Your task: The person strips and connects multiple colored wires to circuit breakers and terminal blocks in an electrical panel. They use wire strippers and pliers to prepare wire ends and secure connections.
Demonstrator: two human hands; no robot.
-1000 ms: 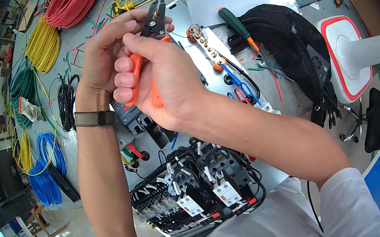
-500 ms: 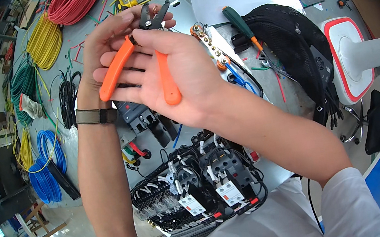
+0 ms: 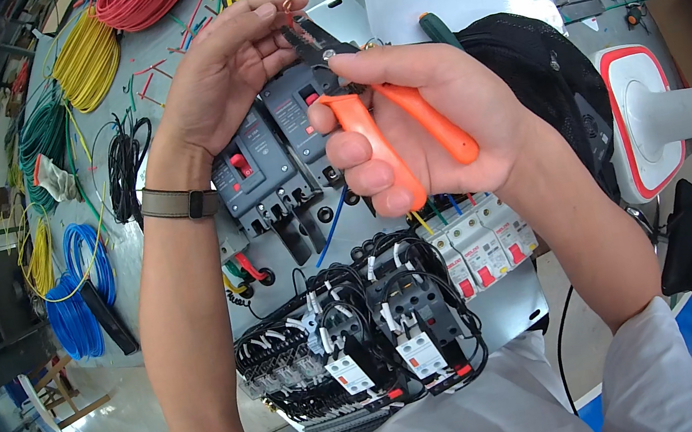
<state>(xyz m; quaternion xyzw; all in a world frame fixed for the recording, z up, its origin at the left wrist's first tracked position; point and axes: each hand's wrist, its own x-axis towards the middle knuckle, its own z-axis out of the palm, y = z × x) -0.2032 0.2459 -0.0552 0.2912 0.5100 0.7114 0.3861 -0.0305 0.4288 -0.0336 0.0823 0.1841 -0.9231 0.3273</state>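
My right hand [image 3: 447, 107] is wrapped around the orange handles of wire strippers [image 3: 379, 114], which are spread apart. The dark jaws point up and left, beside a short red wire with a bare copper loop [image 3: 288, 8] at its tip. My left hand [image 3: 235, 70] has its fingers curled and appears to hold that wire at the fingertips; the rest of it is hidden. Below the hands, two grey moulded-case circuit breakers [image 3: 261, 171] with red switches sit on a metal mounting plate [image 3: 509, 312].
Closest to me are contactors [image 3: 410, 297] with black wiring, with small white breakers [image 3: 484, 248] to their right. Coils of yellow wire [image 3: 88, 71] and blue wire [image 3: 86, 278] lie left. A black mesh bag [image 3: 539, 83] and a green-handled screwdriver [image 3: 438, 28] lie right.
The wire strippers have moved right and tilted, and my right fingers have closed around the handles from an opened palm. My left hand has shifted slightly, and the circuit breakers are more exposed.
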